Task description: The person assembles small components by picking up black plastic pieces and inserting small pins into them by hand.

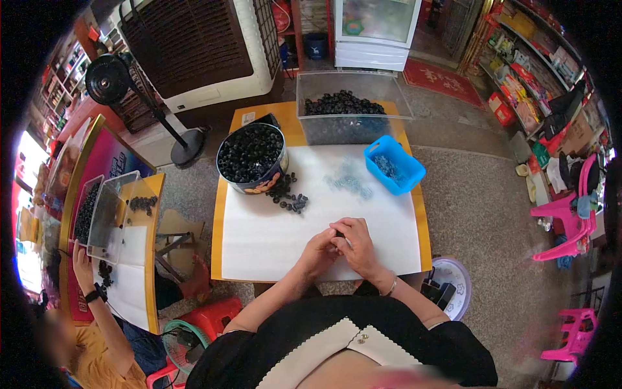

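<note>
while your left hand (317, 252) and right hand (356, 246) meet at the lower middle of the frame, fingers closed together on a small dark piece (339, 233), most of that piece is covered; which fingertips bear the load cannot be told.

risk one: a slipped pinch could drop it, and with your hands near the front edge of the table (218, 240) it might roll off toward your lap.

risk two: a sweeping left forearm could scatter the loose black pieces (295, 203) beside the round tub (262, 187), left of centre. the tub looks heaped close to its rim, so a knock would likely spill some.

risk three: the pale bits (350, 183) show faintly on the white sheet (259, 249) (easy to miss, by my judgement), so a wrist could brush them aside unnoticed.

edges and room: the blue bin (403, 185) sits near the table's right edge; the clear bin (350, 133) bounds the top. bare sheet lies either side of your hands, so low sideways moves look freest.
</note>
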Available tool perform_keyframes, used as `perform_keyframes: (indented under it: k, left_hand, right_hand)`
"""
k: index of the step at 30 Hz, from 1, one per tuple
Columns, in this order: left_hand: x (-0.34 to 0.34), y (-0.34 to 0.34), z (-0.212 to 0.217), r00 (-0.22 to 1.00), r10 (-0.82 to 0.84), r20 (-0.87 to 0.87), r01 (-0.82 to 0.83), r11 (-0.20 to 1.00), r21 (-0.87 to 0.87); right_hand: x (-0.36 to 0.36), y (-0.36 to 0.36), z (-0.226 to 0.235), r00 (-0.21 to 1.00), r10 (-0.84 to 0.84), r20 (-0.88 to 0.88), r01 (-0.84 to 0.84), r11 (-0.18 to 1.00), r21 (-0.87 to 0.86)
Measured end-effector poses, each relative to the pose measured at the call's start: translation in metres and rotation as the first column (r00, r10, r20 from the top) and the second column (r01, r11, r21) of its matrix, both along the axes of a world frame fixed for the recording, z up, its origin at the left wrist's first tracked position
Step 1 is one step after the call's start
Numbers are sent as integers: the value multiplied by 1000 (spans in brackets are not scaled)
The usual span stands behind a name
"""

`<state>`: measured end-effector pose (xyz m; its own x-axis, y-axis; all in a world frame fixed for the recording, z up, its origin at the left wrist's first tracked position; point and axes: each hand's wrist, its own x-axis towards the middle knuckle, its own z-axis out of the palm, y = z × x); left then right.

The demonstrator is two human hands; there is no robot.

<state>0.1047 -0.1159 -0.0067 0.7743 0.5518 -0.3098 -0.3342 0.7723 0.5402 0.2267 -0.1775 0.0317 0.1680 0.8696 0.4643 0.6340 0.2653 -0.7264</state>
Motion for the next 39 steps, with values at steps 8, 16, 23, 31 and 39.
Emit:
perform_keyframes:
  k: [8, 16, 23, 31, 39]
  left_hand:
    - [-2, 12, -2, 988, -96, 121, 99, 995, -18]
    - [-3, 7, 3, 992, -87, 86, 86, 996, 19]
    - [3, 10, 2, 999, 40, 0, -40, 997, 60]
    - [5, 20, 12, 990, 116, 81, -119, 992, 37]
    - [1, 15, 17, 988, 137, 68, -140, 989, 45]
  right_hand:
    - [17, 6, -1, 992, 121, 41, -121, 993, 8]
    - [12, -4, 2, 991, 109, 83, -112, 993, 27]
    - [10, 1, 10, 975, 69, -213, -92, 990, -104]
    - [10, 14, 10, 932, -85, -353, 53, 994, -100]
    - [6, 7, 11, 839, -65, -540, 18, 996, -92]
